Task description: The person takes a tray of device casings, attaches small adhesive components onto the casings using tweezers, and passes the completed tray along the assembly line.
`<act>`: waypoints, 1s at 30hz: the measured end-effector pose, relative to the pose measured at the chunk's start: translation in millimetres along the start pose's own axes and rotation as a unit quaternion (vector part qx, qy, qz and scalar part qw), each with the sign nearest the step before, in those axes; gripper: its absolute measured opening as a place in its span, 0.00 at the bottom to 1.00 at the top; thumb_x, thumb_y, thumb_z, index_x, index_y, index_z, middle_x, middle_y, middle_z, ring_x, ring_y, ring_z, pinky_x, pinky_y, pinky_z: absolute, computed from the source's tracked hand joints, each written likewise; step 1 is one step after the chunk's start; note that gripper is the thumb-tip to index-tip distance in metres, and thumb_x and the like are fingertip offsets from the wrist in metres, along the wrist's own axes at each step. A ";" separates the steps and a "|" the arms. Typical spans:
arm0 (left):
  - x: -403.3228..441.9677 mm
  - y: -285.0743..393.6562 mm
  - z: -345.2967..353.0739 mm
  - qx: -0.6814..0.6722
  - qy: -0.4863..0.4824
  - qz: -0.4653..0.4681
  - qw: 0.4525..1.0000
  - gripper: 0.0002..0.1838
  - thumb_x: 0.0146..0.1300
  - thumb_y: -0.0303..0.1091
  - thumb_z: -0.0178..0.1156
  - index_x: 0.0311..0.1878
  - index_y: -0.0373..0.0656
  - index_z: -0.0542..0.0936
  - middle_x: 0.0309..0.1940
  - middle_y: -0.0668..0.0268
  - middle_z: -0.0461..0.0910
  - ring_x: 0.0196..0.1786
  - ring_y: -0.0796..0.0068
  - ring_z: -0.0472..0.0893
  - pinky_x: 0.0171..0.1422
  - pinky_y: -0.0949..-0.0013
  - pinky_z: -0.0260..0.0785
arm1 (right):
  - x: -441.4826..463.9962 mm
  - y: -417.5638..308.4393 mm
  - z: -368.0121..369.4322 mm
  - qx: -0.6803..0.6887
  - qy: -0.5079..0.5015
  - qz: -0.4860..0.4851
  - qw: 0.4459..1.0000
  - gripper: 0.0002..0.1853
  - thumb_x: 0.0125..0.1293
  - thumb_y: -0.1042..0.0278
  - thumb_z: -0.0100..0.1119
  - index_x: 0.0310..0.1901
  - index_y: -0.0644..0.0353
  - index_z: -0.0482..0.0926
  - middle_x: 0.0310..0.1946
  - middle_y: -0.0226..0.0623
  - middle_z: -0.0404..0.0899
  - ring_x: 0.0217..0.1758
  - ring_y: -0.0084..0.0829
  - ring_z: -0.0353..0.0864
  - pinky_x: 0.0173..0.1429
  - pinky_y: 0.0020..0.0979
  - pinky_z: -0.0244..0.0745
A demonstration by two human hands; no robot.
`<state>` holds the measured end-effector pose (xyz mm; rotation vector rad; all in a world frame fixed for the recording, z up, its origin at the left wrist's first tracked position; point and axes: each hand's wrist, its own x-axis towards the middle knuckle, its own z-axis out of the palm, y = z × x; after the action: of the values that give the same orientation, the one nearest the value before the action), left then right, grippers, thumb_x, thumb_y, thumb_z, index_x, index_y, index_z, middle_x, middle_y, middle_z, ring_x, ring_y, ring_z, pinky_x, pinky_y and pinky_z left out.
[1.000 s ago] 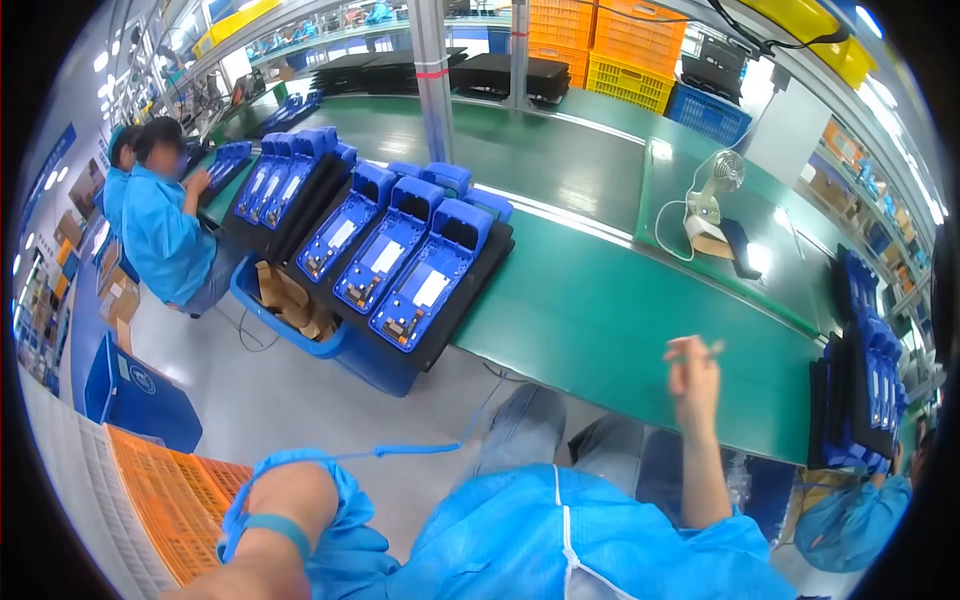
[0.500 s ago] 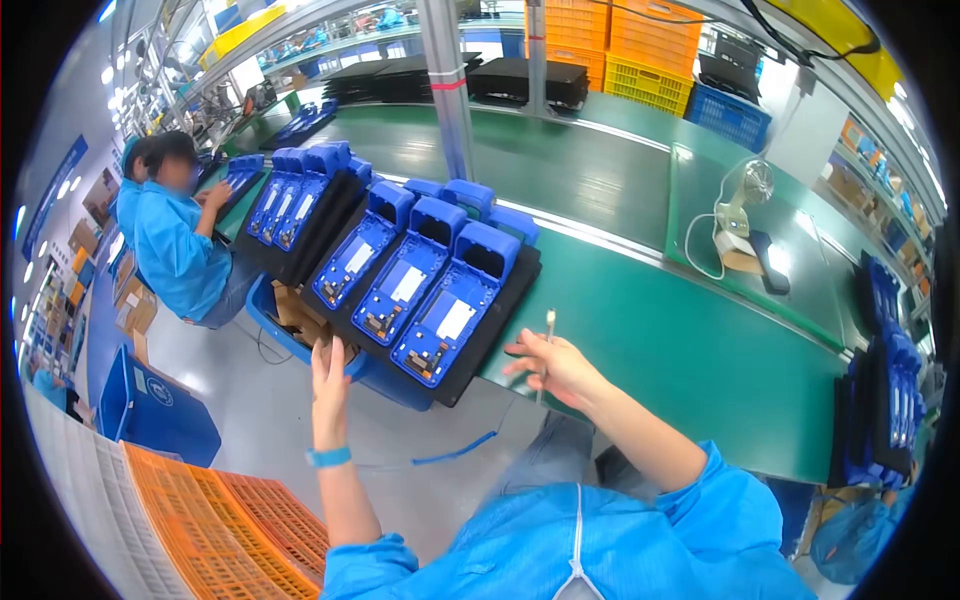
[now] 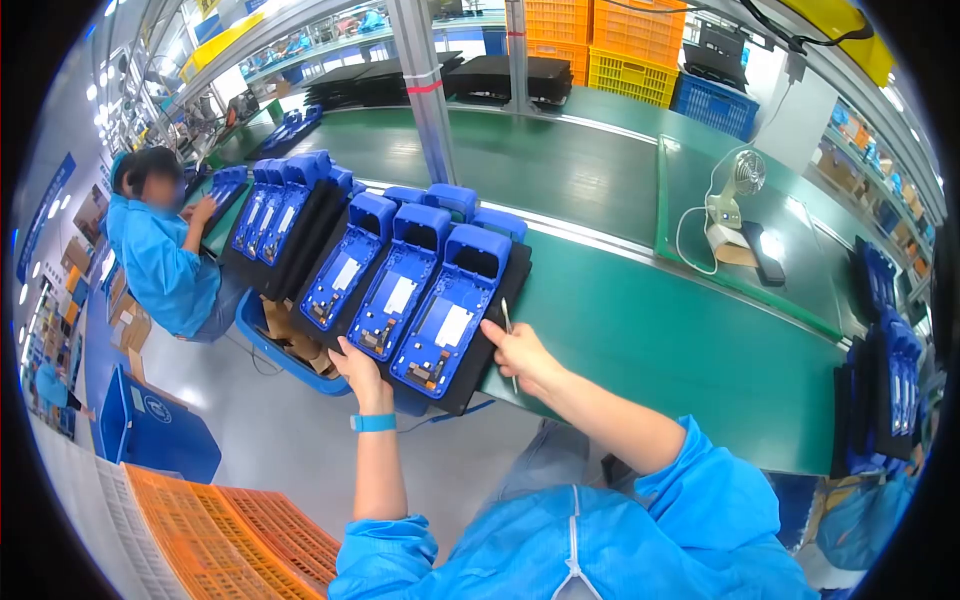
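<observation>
Three blue plastic device housings (image 3: 437, 335) lie side by side on a black foam-like tray (image 3: 492, 345). Their open faces show small circuit parts and a white label. My left hand (image 3: 362, 372) grips the tray's front edge, with some fingers hidden beneath it. At the tray's right edge is my right hand (image 3: 522, 354), its thumb against the side of the tray. A thin, pale stick-like tool (image 3: 506, 316) is held in those fingers, pointing up; its exact kind is unclear.
More trays of blue housings (image 3: 275, 205) stand farther left, near a seated co-worker (image 3: 160, 250). Beneath the tray is a blue bin (image 3: 262, 335) with cardboard. A small fan (image 3: 738, 190) and a phone (image 3: 765, 255) rest on the green bench (image 3: 640, 350). Stacked trays (image 3: 880, 390) stand right.
Both hands have come in to the tray: the left moved right to its front edge, the right moved left to its right edge with the tool. The view has shifted slightly.
</observation>
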<state>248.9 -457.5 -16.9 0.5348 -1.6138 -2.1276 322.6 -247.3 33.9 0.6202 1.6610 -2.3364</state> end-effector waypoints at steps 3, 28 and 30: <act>-17.7 1.8 2.1 -0.033 -0.001 0.005 0.999 0.25 0.70 0.39 0.40 0.64 0.35 0.52 0.62 0.55 0.59 0.59 0.65 0.65 0.62 0.66 0.58 | 1.9 -11.5 -11.0 -0.037 0.017 -0.026 0.999 0.14 0.62 0.58 0.55 0.30 0.62 0.70 0.12 0.20 0.58 0.11 0.13 0.49 0.13 0.22 0.39; 49.2 103.8 -67.2 -0.049 -0.186 0.019 0.981 0.13 0.61 0.27 0.55 0.48 0.33 0.72 0.42 0.63 0.76 0.41 0.79 0.75 0.44 0.76 0.68 | -62.1 -32.6 -13.3 -0.084 0.006 -0.226 0.970 0.25 0.54 0.69 0.64 0.52 0.61 0.67 0.40 0.24 0.68 0.24 0.10 0.62 0.23 0.15 0.55; 47.9 125.1 -70.4 -0.049 -0.202 -0.035 0.978 0.17 0.60 0.24 0.55 0.52 0.37 0.68 0.43 0.66 0.73 0.42 0.81 0.73 0.45 0.78 0.65 | -92.5 -50.9 -1.9 -0.080 0.074 -0.184 0.977 0.25 0.52 0.69 0.65 0.52 0.60 0.68 0.38 0.24 0.69 0.23 0.09 0.62 0.20 0.13 0.50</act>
<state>258.0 -570.4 83.5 0.1303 -1.6992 -2.4739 384.9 -234.7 118.2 0.4990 2.1699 -2.4089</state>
